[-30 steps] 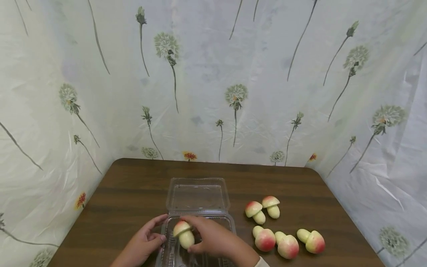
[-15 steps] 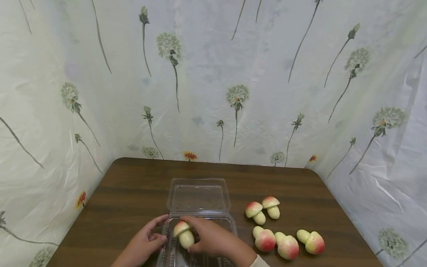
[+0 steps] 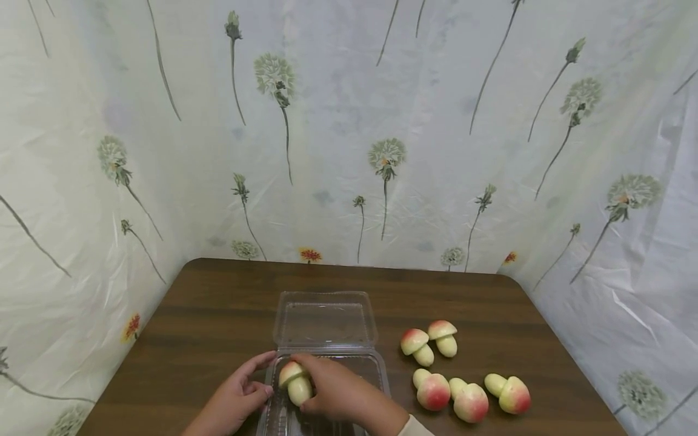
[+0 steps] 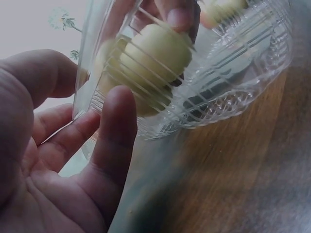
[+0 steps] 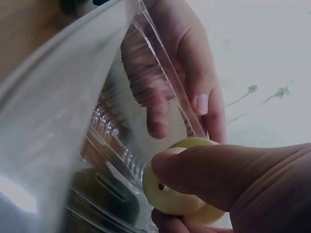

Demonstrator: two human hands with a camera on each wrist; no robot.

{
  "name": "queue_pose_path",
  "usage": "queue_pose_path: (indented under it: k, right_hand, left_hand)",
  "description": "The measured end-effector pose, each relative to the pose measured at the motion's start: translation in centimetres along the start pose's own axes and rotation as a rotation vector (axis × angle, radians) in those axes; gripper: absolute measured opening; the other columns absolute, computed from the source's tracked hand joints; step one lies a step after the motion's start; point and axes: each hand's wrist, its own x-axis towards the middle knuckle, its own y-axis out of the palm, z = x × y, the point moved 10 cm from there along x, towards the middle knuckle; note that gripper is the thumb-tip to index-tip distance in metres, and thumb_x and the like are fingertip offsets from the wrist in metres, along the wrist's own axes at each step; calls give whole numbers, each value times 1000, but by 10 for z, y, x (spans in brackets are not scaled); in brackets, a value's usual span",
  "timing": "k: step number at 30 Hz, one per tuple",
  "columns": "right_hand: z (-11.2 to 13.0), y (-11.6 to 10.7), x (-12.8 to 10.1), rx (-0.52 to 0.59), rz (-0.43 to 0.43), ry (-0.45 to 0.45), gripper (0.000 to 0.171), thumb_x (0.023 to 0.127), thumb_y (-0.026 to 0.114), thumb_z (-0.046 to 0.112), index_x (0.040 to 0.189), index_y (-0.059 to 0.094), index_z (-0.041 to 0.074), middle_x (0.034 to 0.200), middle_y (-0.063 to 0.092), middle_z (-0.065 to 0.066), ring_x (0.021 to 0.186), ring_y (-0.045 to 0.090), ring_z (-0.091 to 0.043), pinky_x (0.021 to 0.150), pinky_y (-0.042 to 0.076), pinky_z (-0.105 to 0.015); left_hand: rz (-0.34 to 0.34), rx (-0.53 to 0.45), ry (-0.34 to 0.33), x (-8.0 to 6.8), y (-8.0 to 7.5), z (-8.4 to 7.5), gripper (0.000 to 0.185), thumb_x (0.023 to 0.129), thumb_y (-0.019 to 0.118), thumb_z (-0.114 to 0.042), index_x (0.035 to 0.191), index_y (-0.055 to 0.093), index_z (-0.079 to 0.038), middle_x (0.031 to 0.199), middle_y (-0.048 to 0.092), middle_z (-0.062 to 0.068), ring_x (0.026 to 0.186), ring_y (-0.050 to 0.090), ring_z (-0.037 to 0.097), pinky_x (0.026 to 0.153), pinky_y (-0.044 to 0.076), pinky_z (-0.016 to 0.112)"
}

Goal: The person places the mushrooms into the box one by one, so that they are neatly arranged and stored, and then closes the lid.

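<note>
Since a second ago the right hand (image 3: 340, 393) has sunk slightly, carrying the toy mushroom (image 3: 294, 381) lower into the clear clamshell box (image 3: 382, 369). Its fingers (image 5: 194, 170) curl round the pale stem, cap pointing far-left. The mushroom looks light, smooth and rigid; the stem gives the surest hold. The left hand (image 3: 234, 396) braces the thin, flexible box's left wall, fingers loosely straight.
</note>
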Motion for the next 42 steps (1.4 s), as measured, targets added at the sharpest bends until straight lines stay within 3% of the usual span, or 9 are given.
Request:
queue_pose_path:
  k: [5,10,25,37,42]
  right_hand:
    - [-3,10,-2,27,23,40,86,79,90,16,154,48,27,122,65,10,95,57,-1,79,52,-24]
    - [-5,16,-5,36,34,55,85,81,88,16,154,47,31,126,63,13,100,56,-1,81,52,-26]
    - [2,12,0,41,-23,28,79,82,88,15,148,48,30,99,63,12,77,54,-1,67,48,-21]
    - [2,13,0,34,-22,57,84,78,89,6,146,50,34,107,63,3,81,54,-6,60,49,-22]
    - [4,12,-1,-42,-30,35,88,77,88,6,152,48,30,110,65,2,86,55,-5,66,50,-23]
  left_hand:
    - [3,9,-45,-2,1,8,69,104,65,-12,161,29,2,162,25,37,96,70,16,77,60,26]
    - [25,11,-48,-3,4,9,69,105,63,-14,162,28,2,163,22,38,102,70,19,81,60,27]
    - [-4,46,-48,1,-2,6,68,103,66,-13,161,31,1,163,25,36,98,70,18,78,60,26]
    - [-13,55,-49,1,-2,5,68,103,66,-14,160,32,1,163,26,36,97,70,18,78,60,26]
    - [-21,64,-42,0,-3,6,68,103,66,-13,160,33,1,163,27,35,96,71,18,77,60,26]
